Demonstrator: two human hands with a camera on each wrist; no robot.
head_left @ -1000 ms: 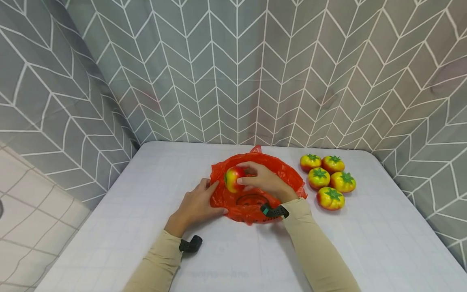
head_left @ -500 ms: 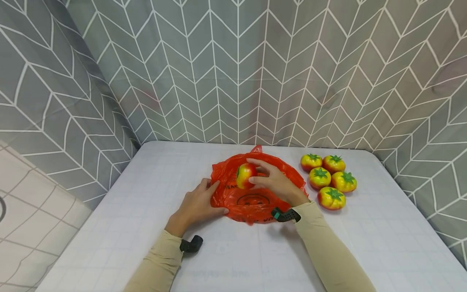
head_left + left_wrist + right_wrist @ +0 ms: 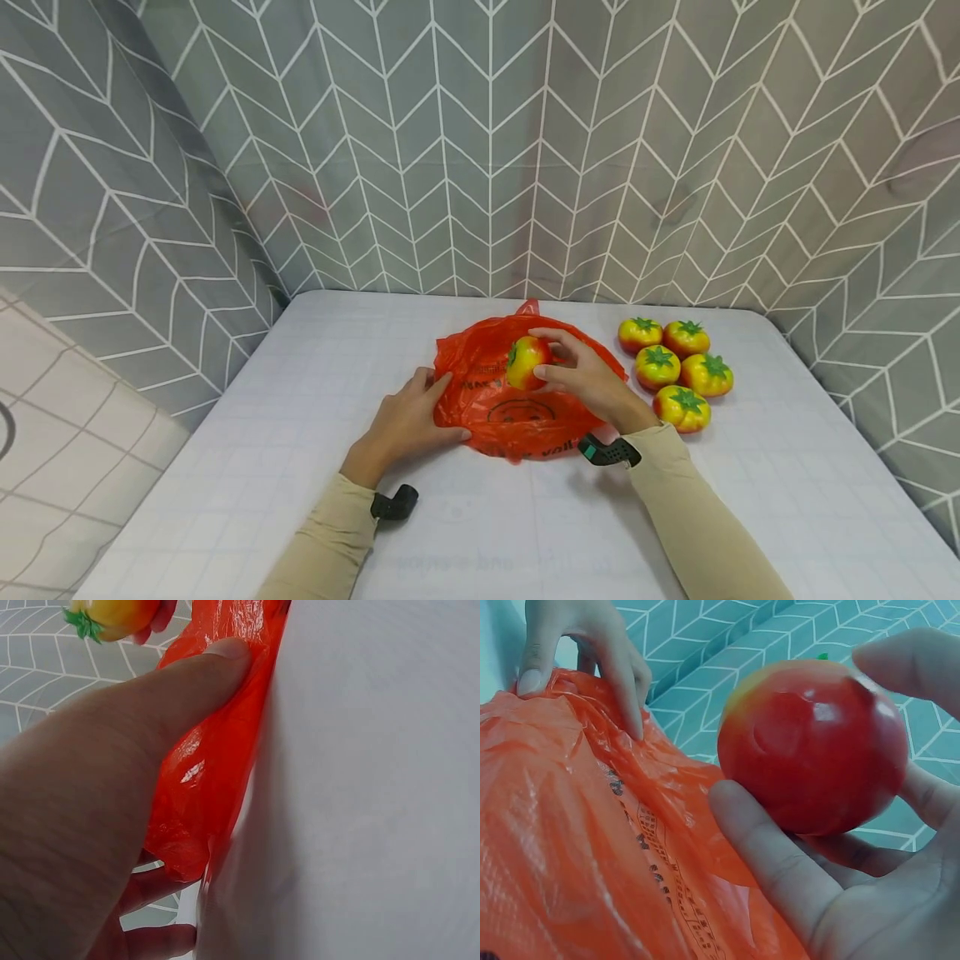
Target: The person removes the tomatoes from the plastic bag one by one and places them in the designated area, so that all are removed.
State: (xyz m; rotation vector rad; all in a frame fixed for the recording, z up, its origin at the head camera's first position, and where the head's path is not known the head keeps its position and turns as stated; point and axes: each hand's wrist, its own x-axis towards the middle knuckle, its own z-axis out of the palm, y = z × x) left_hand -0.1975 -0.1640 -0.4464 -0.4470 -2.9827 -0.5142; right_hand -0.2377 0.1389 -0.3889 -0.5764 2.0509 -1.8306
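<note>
- Right hand grasps a round red-and-yellow toy tomato with a green leafy top, fingers and thumb curled round it; the right wrist view shows it cupped from below with the thumb on top, a hold that keeps a smooth ball from rolling out.
- The tomato is in the air, above the far middle of the crinkled orange-red plastic bag, not resting on it.
- Left hand lies on the near-left edge of the bag, thumb on top of the plastic, fingers on the other side; the left wrist view shows the film pinched between thumb and fingers. Probably it pins the light bag so it can't slide or lift, and holds that edge apart.
- The bag lies mostly flat on the white worktop, black printed smiley face and lettering up. Whether its mouth is open cannot be told from the head view.
- Five more red-and-yellow tomatoes with green tops sit in a tight cluster on the worktop, just right of the bag and near the right hand's side, touching or nearly touching one another.
- A black strap with a small camera mount is on each wrist, over beige sleeves.
- Grey curtain with a white chevron pattern hangs round the far and side edges of the worktop.
</note>
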